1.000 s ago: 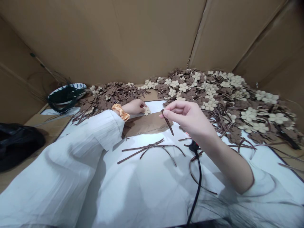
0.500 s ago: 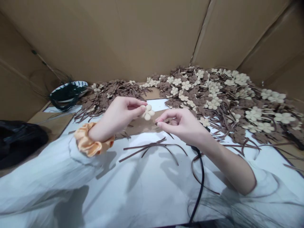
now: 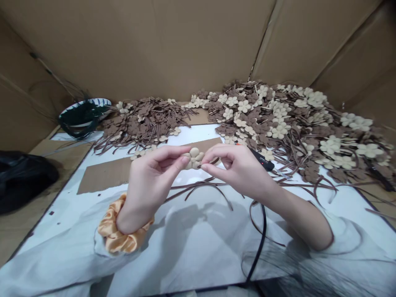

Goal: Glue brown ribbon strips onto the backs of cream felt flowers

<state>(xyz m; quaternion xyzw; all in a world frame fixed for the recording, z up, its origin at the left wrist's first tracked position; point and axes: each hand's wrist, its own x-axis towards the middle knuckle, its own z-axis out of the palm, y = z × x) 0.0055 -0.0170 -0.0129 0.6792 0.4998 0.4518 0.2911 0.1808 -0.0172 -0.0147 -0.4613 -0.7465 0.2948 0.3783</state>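
My left hand (image 3: 153, 179) is shut on a cream felt flower (image 3: 194, 159), pinching it between thumb and fingers. My right hand (image 3: 233, 165) meets it from the other side, its fingertips closed on a thin brown strip (image 3: 214, 161) at the flower's edge. Much of that strip is hidden by the fingers. Just beyond my right hand lies a black hot glue gun (image 3: 261, 159) with a small red light. Its black cord (image 3: 260, 243) runs down across my lap. An orange satin scrunchie (image 3: 119, 233) circles my left wrist.
Heaped brown and cream felt flowers (image 3: 278, 119) with brown stems cover the back of the white-covered table (image 3: 55, 222). Loose brown strips (image 3: 198, 192) lie below my hands. A cardboard piece (image 3: 105, 176) lies left, a plate with dark wire behind, a black bag further left.
Both hands have closed in on the flower and now hold it together at the middle. The glue gun appears further back, and more of the cardboard piece shows at left.
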